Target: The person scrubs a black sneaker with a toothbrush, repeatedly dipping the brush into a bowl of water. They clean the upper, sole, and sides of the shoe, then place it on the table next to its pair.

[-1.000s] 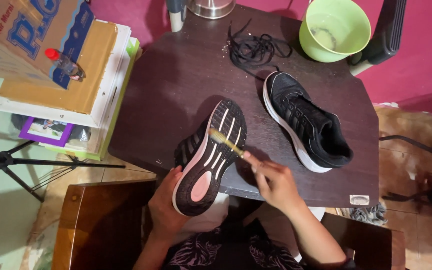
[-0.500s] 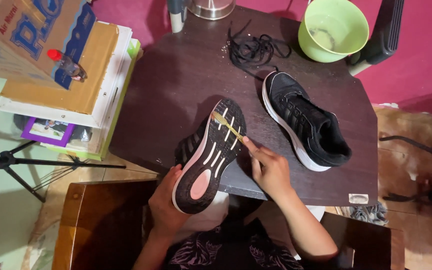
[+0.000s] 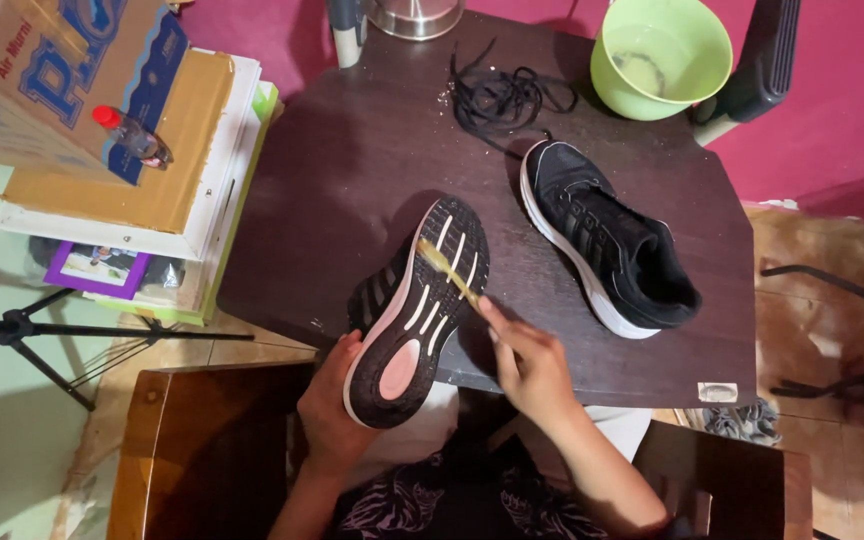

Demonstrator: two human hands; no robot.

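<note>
My left hand (image 3: 330, 405) grips the heel end of a black sneaker (image 3: 414, 310), turned sole up, its toe resting on the dark wooden table (image 3: 352, 170). The sole is black with white grooves and a pink heel patch. My right hand (image 3: 530, 365) holds a small yellowish brush (image 3: 444, 268) whose head lies on the forefoot of the sole. The second black sneaker (image 3: 607, 235) with a white sole edge stands upright on the table, right of the brush. Loose black laces (image 3: 500, 95) lie at the table's far side.
A green plastic basin (image 3: 664, 55) with water sits at the far right corner. A metal pot (image 3: 414, 15) stands at the back. Cardboard boxes (image 3: 92, 90) with a small red-capped bottle (image 3: 130, 135) pile up on the left. A tripod (image 3: 22, 330) stands at lower left. A wooden chair (image 3: 192, 450) is below.
The brush head has slid along the sole, first toward the toe, then slightly back, and my right hand moved with it. The left hand and held sneaker stay put.
</note>
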